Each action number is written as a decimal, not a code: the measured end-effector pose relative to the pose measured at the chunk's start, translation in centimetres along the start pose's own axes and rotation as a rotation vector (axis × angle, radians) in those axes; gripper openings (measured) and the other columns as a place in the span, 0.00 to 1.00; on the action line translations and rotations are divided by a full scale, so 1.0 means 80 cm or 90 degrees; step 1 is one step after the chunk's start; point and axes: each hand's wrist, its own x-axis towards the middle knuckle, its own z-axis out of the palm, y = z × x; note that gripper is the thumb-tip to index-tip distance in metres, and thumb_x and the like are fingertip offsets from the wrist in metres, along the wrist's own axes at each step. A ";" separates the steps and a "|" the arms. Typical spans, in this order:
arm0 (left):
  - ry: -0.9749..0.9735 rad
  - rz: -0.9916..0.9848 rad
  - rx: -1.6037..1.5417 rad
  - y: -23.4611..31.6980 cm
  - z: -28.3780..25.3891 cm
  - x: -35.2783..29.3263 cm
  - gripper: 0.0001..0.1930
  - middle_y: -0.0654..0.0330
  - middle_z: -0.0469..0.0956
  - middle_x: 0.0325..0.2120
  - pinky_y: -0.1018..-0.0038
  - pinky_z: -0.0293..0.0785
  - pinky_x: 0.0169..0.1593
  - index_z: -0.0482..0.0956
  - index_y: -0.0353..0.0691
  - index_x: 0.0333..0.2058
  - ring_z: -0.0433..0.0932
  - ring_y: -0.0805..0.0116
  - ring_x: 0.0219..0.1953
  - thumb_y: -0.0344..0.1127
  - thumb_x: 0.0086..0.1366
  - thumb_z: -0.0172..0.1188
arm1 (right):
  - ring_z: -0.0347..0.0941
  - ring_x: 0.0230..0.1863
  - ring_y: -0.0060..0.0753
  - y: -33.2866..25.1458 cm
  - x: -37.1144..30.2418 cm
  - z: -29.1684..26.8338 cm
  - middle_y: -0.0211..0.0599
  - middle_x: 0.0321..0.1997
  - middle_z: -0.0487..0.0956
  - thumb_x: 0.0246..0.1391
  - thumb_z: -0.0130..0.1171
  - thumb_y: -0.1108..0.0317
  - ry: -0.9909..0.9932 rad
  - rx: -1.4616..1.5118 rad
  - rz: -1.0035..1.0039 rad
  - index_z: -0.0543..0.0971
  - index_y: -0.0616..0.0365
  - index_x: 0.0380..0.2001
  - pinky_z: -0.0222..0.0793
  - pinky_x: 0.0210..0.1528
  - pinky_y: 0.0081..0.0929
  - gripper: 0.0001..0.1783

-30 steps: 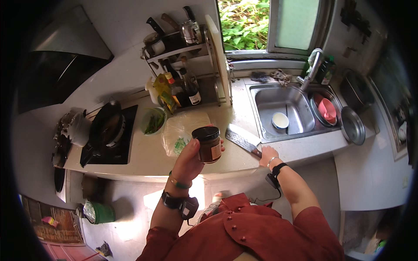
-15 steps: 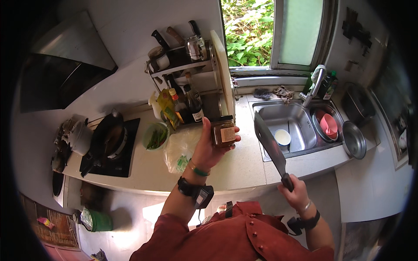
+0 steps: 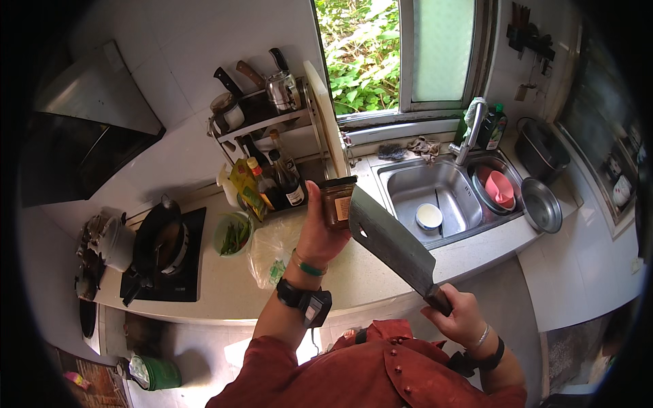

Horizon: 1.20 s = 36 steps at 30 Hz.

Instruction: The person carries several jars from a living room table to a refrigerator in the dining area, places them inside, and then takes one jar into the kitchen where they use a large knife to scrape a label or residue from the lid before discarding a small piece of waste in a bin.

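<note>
A squarish glass jar [image 3: 336,206] with a dark lid and a pale label is gripped in my left hand [image 3: 318,234], above the counter's front half. My right hand [image 3: 462,315] is wrapped round the dark handle of a cleaver [image 3: 396,239]. Its wide grey blade points up and left, with the far end at the jar's right side, near the lid. Whether blade and jar touch, I cannot tell. The blade hides the jar's right edge and some of my left fingers.
Behind the jar, several bottles [image 3: 289,178] stand below a rack of knives. A clear plastic bag [image 3: 269,255] and a bowl of green vegetables [image 3: 233,233] lie to the left, beside a wok [image 3: 160,234] on the cooktop. A steel sink [image 3: 401,187] holding a white bowl [image 3: 428,216] is on the right.
The cleaver has swung left from over the sink's edge to the jar, its broad side now showing. The jar has tilted slightly in my left hand. The whole view has shifted a little.
</note>
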 end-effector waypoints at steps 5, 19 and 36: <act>0.033 -0.028 -0.038 0.005 -0.003 -0.002 0.39 0.58 0.74 0.45 0.64 0.65 0.55 0.67 0.38 0.54 0.73 0.63 0.48 0.68 0.62 0.34 | 0.70 0.18 0.47 -0.017 0.000 -0.001 0.42 0.16 0.72 0.43 0.67 0.61 -0.021 0.000 0.021 0.73 0.57 0.27 0.64 0.22 0.31 0.15; -0.016 -0.037 -0.073 0.009 0.018 0.006 0.39 0.54 0.76 0.40 0.65 0.69 0.51 0.68 0.38 0.54 0.75 0.62 0.43 0.69 0.62 0.34 | 0.72 0.20 0.49 -0.025 -0.003 0.002 0.42 0.18 0.73 0.43 0.67 0.58 -0.050 0.022 0.018 0.72 0.56 0.27 0.65 0.22 0.33 0.17; 0.078 0.011 0.055 0.000 0.042 -0.008 0.28 0.66 0.78 0.30 0.78 0.72 0.33 0.75 0.42 0.41 0.76 0.75 0.29 0.62 0.64 0.41 | 0.71 0.19 0.49 -0.017 -0.015 0.045 0.41 0.17 0.73 0.46 0.64 0.53 0.057 -0.078 -0.028 0.68 0.58 0.26 0.65 0.21 0.36 0.21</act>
